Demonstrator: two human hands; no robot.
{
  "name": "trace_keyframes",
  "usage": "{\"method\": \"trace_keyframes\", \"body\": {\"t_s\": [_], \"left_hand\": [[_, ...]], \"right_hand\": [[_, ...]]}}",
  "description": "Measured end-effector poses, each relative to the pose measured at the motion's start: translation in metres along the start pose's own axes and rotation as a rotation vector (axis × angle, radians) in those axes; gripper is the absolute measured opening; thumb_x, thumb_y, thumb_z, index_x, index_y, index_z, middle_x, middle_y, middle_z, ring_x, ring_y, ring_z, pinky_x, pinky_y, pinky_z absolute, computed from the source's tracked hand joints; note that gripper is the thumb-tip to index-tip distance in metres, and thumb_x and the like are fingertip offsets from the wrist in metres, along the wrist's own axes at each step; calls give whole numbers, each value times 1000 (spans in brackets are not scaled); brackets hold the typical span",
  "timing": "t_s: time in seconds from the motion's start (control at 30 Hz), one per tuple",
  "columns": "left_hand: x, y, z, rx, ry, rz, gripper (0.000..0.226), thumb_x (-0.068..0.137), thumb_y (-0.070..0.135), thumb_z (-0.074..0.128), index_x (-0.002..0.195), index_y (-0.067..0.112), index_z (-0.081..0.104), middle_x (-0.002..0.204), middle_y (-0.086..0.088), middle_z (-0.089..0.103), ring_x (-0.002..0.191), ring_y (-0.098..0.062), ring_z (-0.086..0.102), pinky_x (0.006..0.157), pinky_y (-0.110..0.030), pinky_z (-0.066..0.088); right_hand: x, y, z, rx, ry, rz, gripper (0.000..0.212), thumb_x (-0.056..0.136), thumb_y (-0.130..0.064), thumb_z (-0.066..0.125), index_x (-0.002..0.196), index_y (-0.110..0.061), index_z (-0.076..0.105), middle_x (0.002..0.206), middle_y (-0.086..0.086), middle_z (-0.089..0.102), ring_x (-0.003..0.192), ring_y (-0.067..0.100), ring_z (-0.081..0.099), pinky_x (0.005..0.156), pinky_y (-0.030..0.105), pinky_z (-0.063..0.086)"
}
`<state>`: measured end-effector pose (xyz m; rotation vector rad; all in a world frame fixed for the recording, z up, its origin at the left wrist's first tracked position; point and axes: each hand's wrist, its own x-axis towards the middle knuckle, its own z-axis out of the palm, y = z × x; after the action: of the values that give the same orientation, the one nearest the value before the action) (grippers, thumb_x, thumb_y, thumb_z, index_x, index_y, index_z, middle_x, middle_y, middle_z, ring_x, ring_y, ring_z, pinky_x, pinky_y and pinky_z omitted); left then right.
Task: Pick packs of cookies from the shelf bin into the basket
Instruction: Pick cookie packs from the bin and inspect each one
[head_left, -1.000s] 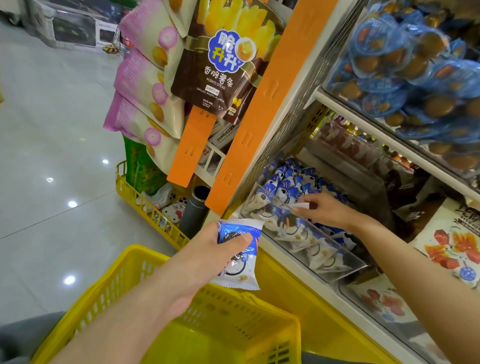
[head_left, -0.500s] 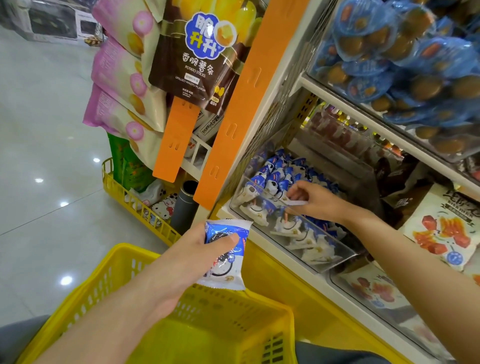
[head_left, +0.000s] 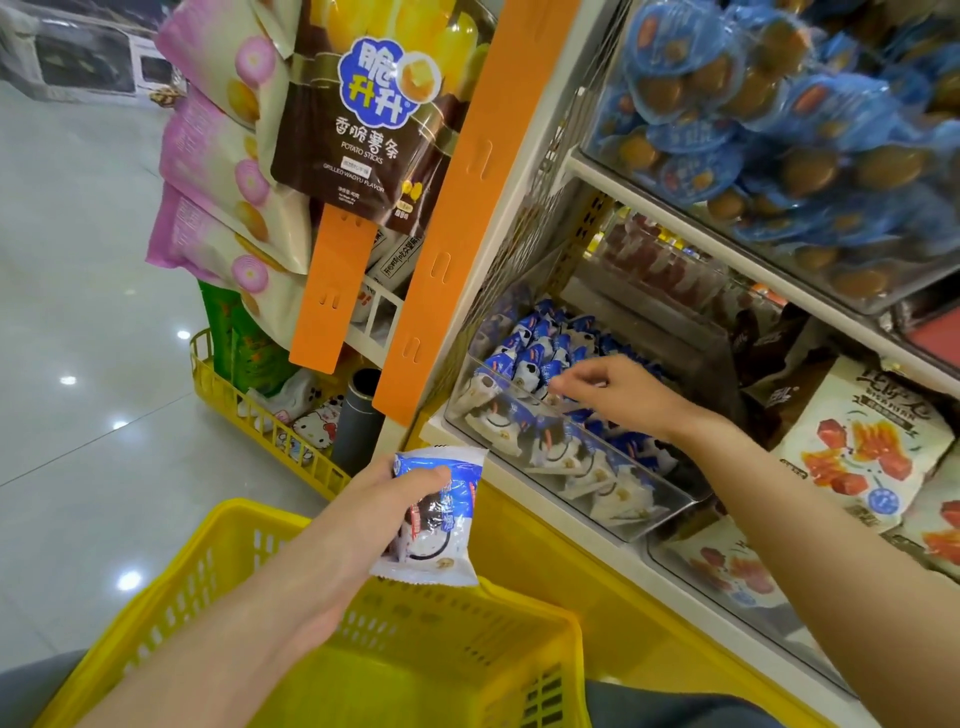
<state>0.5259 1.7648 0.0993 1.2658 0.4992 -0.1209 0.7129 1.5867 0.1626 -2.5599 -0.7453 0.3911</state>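
Note:
My left hand (head_left: 358, 501) grips a blue-and-white cookie pack (head_left: 441, 530) by its upper half, hanging just above the far rim of the yellow basket (head_left: 244, 530). The clear shelf bin (head_left: 587, 475) holds several more of the same packs (head_left: 535, 353). My right hand (head_left: 618, 389) reaches into the bin from the right. Its curled fingers and thumb meet on a pack near the bin's middle. What it pinches is mostly hidden under the fingers.
Brown potato-stick bags (head_left: 363, 119) and pink bags (head_left: 218, 156) hang at the left, beside orange strips (head_left: 452, 208). A low yellow rack (head_left: 270, 426) and a grey tube (head_left: 361, 415) stand on the floor. Blue snack packs (head_left: 779, 130) fill the upper bin; red-printed bags (head_left: 857, 452) lie at the right.
My right hand has shifted a little left and deeper among the packs. The white pack edge it pinched no longer shows. My left hand has kept its pack over the basket rim.

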Motion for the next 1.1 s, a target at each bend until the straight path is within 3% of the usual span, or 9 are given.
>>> {"method": "trace_keyframes", "body": {"t_s": [0.07,0.17,0.33,0.47,0.57,0.63,0.7,0.9,1.1], "left_hand": [[1,0,1,-67,1,1,12,89,18,56,90,5,55,64,-13,58,54,-21,52,63,-32,45],[1,-3,0,-164,-16,10,8,91,14,52,91,6,55,88,-23,58,81,-33,50,82,-44,38],[-4,-10,-2,-17,7,109,16,92,18,54,105,11,57,110,-35,56,86,-31,52,92,-54,44],[-7,-16,-1,47,7,176,10,91,21,55,101,23,59,100,-15,68,86,-19,64,75,-34,50],[-5,-20,-1,82,8,206,9,90,21,56,99,23,58,95,-7,69,87,-16,67,74,-26,50],[-3,-22,0,94,33,244,4,90,23,55,92,22,58,81,-1,68,69,-8,65,59,-16,49],[-1,-25,0,131,59,289,11,92,26,52,84,20,57,66,3,63,54,-2,59,46,-12,43],[6,-29,2,203,97,361,25,93,22,50,69,16,52,65,-4,54,59,-8,54,51,-18,42],[6,-30,3,189,80,334,25,92,19,51,68,13,52,68,-8,54,65,-13,56,60,-26,43]], "right_hand": [[-12,-13,5,54,139,-10,22,89,-45,54,93,-29,69,97,-11,67,94,2,60,89,29,45],[-37,-38,25,151,316,-168,15,90,-35,54,96,-28,66,90,-16,65,84,-5,59,75,12,46],[-70,-67,81,437,198,-198,10,89,-30,55,98,-31,61,87,-15,65,78,-6,58,69,13,48],[-72,-72,113,640,142,-129,16,88,-15,60,87,-32,61,83,-10,66,79,11,59,77,33,52],[-72,-66,121,869,116,-79,18,85,-3,62,83,-21,65,73,-5,66,66,4,61,62,18,52],[-73,-62,125,954,84,-55,11,84,-1,62,84,-11,66,69,-3,66,59,1,60,56,14,49],[-73,-58,129,960,72,-56,10,82,1,63,82,-9,65,68,-2,66,58,1,60,56,14,50],[-75,-52,129,659,192,-180,27,78,-5,70,68,-28,61,60,-19,62,59,-4,53,59,10,42],[-78,-45,129,341,329,-333,4,79,-21,70,77,-19,67,69,-16,60,68,2,57,63,18,47]]}}
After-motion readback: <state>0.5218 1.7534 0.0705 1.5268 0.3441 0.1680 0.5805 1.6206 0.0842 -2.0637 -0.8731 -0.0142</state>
